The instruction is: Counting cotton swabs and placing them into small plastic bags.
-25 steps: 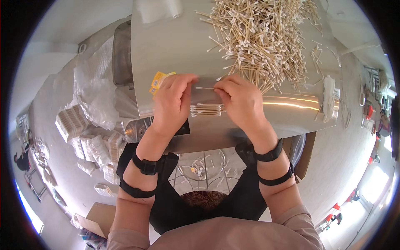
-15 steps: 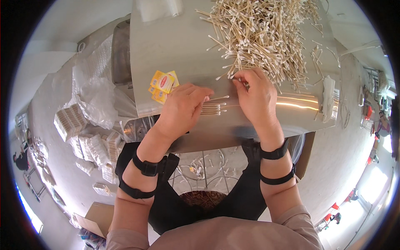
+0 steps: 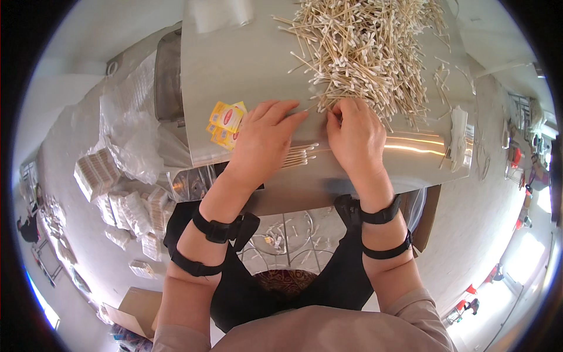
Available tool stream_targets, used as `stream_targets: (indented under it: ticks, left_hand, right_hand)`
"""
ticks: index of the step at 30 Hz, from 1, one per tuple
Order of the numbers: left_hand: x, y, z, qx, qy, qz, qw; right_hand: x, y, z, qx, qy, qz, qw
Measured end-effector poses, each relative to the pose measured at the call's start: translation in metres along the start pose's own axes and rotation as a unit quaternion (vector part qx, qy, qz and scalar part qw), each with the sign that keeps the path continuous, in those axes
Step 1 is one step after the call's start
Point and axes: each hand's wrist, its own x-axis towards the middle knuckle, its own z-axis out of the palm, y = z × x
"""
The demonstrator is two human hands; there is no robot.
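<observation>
My right hand point(image 3: 360, 132) is at the near edge of a large heap of wooden cotton swabs point(image 3: 369, 53). Its thumb and forefinger are pinched together at a swab, mostly hidden by the fingers. To its left, my left hand point(image 3: 267, 132) is low over the metal table point(image 3: 252, 58), palm down, thumb and forefinger stretched out and apart. A small row of cotton swabs point(image 3: 300, 154) sticks out past the thumb side of the left palm; the hand covers their other ends. Small yellow and white packets point(image 3: 226, 120) lie overlapping just left of this hand.
A white strip-like piece point(image 3: 459, 138) lies at the table's right edge, near stray swabs. Clear plastic wrapping point(image 3: 132, 141) and bundled white packs point(image 3: 97, 173) are left of the table. An open cardboard box point(image 3: 138, 308) stands lower left. Litter lies on the floor below.
My left hand has moved slightly up and right, its thumb and forefinger spreading. My right hand has shifted slightly, its fingertips now at the heap's edge. The small row of swabs now slants more.
</observation>
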Motion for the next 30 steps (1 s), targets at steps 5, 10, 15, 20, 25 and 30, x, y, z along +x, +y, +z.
stream_targets:
  ticks: [5, 10, 15, 20, 25, 30]
  left_hand:
    - [0.002, 0.003, 0.005, 0.064, -0.036, 0.030, 0.997]
    - [-0.001, -0.003, -0.007, 0.078, -0.051, 0.046, 0.995]
    - [-0.012, -0.006, -0.036, 0.104, -0.113, 0.014, 0.988]
    - [-0.018, -0.008, -0.049, 0.103, -0.161, 0.026, 0.981]
    - [-0.022, -0.007, -0.052, 0.060, -0.190, 0.031, 0.979]
    - [-0.023, -0.006, -0.060, -0.001, -0.197, 0.033, 0.980]
  right_hand:
    - [-0.001, -0.001, 0.001, 0.022, 0.001, -0.010, 1.000]
    - [-0.001, 0.003, -0.008, 0.101, -0.020, -0.027, 0.994]
    - [-0.008, 0.007, -0.009, 0.120, -0.084, -0.071, 0.987]
    - [-0.009, 0.008, -0.015, 0.158, -0.077, -0.058, 0.983]
    - [-0.008, 0.007, -0.007, 0.116, -0.060, -0.104, 0.986]
    - [-0.007, -0.004, -0.002, 0.117, -0.074, -0.136, 0.981]
